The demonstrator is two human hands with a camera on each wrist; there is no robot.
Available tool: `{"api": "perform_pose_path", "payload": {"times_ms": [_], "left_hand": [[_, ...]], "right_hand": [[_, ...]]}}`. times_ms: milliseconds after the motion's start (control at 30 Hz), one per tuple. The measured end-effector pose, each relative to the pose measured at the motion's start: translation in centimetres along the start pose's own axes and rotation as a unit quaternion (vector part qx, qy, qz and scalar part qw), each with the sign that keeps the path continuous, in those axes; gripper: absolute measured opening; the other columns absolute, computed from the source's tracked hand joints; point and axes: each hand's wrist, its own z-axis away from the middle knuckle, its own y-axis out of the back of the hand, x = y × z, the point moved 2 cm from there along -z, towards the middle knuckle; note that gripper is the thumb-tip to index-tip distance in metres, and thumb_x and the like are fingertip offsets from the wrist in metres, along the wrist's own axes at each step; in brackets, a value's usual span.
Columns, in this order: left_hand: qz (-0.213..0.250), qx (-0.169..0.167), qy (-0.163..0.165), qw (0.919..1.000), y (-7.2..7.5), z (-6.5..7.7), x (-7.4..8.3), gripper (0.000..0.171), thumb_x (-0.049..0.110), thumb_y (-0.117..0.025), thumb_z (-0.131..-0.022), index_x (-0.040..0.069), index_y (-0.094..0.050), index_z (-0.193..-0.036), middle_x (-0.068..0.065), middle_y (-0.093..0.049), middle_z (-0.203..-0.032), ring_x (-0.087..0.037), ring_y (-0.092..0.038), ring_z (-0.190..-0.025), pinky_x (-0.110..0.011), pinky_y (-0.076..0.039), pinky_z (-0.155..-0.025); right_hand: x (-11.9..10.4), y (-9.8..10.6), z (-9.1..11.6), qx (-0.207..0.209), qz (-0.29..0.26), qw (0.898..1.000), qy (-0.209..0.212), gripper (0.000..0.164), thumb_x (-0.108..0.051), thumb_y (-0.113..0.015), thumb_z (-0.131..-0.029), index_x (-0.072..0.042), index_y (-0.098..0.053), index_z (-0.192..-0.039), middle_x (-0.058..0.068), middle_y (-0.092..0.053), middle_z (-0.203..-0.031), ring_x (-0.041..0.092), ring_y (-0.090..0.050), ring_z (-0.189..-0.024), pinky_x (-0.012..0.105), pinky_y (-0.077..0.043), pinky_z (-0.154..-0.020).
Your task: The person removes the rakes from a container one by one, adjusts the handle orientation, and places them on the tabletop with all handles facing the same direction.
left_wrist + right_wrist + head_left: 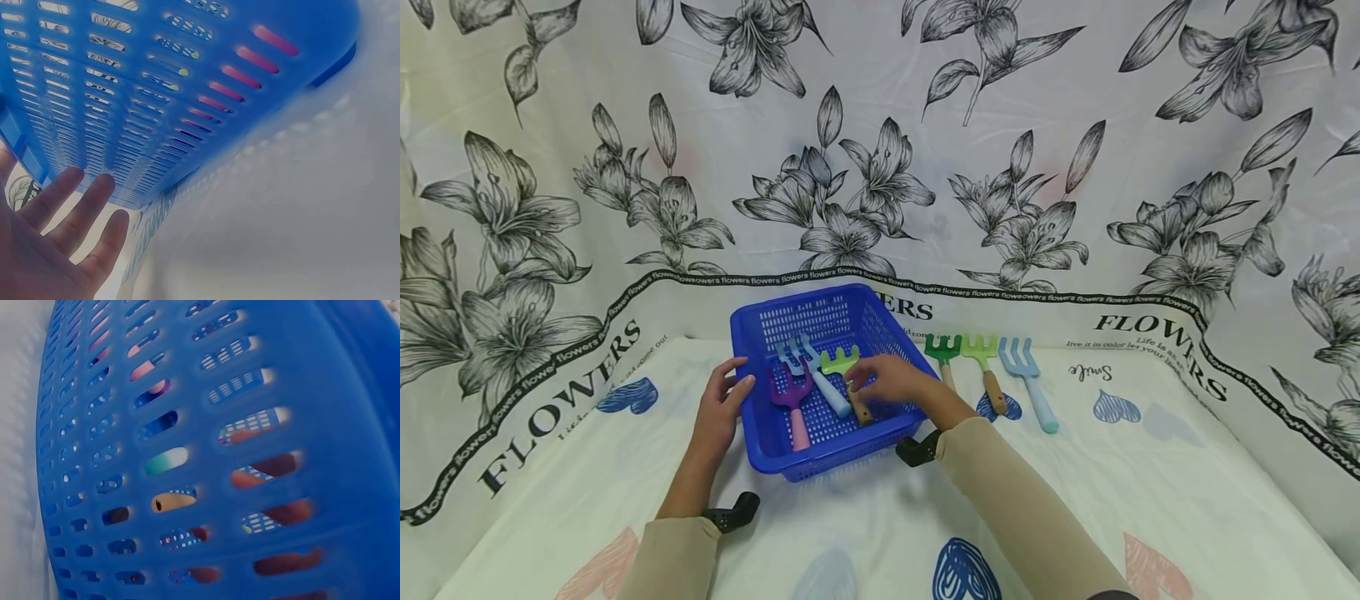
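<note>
A blue plastic basket [760,446] with slotted walls stands before me. It holds a purple garden fork [792,396] with a pink handle, a light blue fork [830,393] and a light green fork [840,362] with a wooden handle. My left hand [718,408] is at the basket's left rim; in the left wrist view its fingers [81,215] extend loosely beside the outer wall. Inside the basket, my right hand [891,383] hovers with loosely bent fingers over the light green fork's handle. Through the slots in the right wrist view, parts of that hand show above the wooden handle end [174,501].
Right of the basket, a dark green fork [943,348], a yellow-green fork [981,354] and another light blue fork [1030,379] lie in a row on the white patterned cloth [1150,467]. A flower-printed curtain [880,242] hangs behind.
</note>
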Motion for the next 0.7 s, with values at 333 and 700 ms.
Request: {"api": "perform_pose_path", "payload": {"times_ms": [333,700], "left_hand": [[0.004,0.003,0.000,1.0000,0.0,-0.1,-0.2,0.057,0.036,-0.050,-0.101,0.020,-0.029,-0.151,-0.020,-0.034,-0.149,-0.042,-0.040,-0.131,-0.058,-0.037,-0.103],[0.002,0.009,-0.006,0.9999,0.0,-0.1,-0.2,0.056,0.038,-0.051,-0.100,0.021,-0.031,-0.150,-0.019,-0.036,-0.148,-0.041,-0.043,-0.129,-0.058,-0.039,-0.102]], "right_hand": [[0.1,-1.0,0.3,-0.156,0.011,0.987,-0.045,0.039,-0.024,-0.066,-0.093,-0.019,-0.060,-0.132,-0.004,-0.066,-0.119,0.018,-0.055,-0.119,0.046,-0.037,-0.106],[0.0,-1.1,0.4,-0.162,0.002,0.985,-0.056,0.047,-0.025,-0.065,-0.093,-0.019,-0.054,-0.138,0.000,-0.065,-0.122,0.018,-0.057,-0.116,0.045,-0.037,-0.106]]}}
